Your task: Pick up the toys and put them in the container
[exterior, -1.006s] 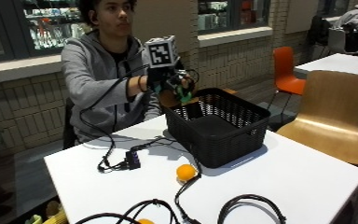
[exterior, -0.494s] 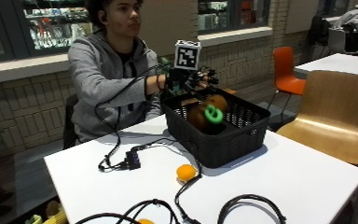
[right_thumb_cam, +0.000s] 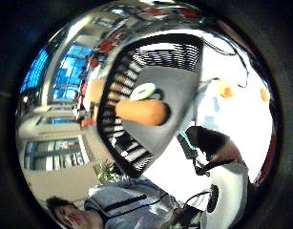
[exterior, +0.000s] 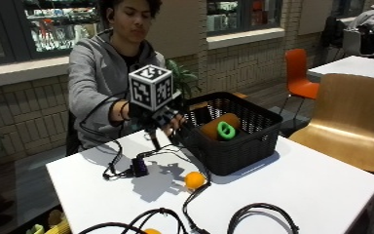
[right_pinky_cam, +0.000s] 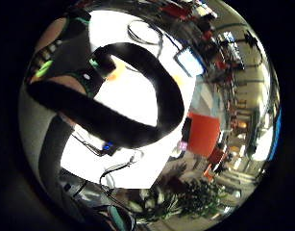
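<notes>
Outside view: a person in a grey hoodie sits at the far side of a white table (exterior: pixel 316 180), with the gloved right hand (exterior: pixel 164 119) raised above the table just left of a black basket (exterior: pixel 239 146). The hand is near the basket's left rim and holds nothing that shows; its fingers seem loosely spread, though the cube in front hides most of them. Inside the basket lie an orange cylinder toy (exterior: pixel 213 127) and, touching it on its right end, a green ring toy (exterior: pixel 225 130). On the table, just in front of the basket's near left corner, sits an orange ball (exterior: pixel 194 180); a second small orange toy (exterior: pixel 151 231) peeks in at the near edge among black cables. Behind the table to the right stand a wooden chair (exterior: pixel 349 122) and, farther back, an orange chair (exterior: pixel 300 73). The thumb-side palm view looks down into the basket (right_thumb_cam: pixel 136 143), where the orange cylinder (right_thumb_cam: pixel 141 112) lies on the grey floor beside the pale ring (right_thumb_cam: pixel 143 90), with the two orange toys on the white tabletop beyond.
</notes>
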Tool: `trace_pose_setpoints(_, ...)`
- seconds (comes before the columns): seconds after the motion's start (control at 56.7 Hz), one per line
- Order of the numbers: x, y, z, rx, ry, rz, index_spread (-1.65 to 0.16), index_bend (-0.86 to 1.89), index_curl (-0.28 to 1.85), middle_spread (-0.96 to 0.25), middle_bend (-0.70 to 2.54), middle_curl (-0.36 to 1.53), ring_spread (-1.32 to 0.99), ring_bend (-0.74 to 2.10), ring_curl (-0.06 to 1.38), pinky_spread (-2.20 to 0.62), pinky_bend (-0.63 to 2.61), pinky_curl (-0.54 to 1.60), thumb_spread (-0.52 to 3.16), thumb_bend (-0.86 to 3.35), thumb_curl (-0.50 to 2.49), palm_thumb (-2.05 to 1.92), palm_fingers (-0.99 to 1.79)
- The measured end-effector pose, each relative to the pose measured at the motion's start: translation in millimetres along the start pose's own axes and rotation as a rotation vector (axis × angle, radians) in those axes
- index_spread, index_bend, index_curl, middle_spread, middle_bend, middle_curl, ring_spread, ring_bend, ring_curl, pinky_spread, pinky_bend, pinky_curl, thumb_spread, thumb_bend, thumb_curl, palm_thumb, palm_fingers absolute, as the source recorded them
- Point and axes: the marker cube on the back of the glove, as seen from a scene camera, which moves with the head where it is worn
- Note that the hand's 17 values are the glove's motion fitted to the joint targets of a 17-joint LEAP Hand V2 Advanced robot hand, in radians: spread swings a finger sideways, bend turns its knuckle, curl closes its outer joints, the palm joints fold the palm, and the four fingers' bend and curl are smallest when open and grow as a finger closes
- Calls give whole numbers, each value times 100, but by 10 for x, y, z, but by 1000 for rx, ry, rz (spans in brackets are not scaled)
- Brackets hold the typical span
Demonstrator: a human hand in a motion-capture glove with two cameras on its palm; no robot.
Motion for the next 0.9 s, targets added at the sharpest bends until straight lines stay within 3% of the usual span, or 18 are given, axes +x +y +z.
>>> trace_pose_setpoints(0.265,451,-374,662,-126,-4,205,-27,19,27,-1,19,42,-13,59,40,1,121,36,129,-1,40,40,1)
trace_pose_setpoints(0.635,459,-930,910,-230,135,231,-26,20,34,1,14,38,-14,43,35,-3,116,34,130,-1,35,33,-8)
trace_pose_setpoints(0.9,388,-748,806,32,149,104,-23,89,56,1,12,30,-15,21,30,-6,97,29,141,12,39,57,7)
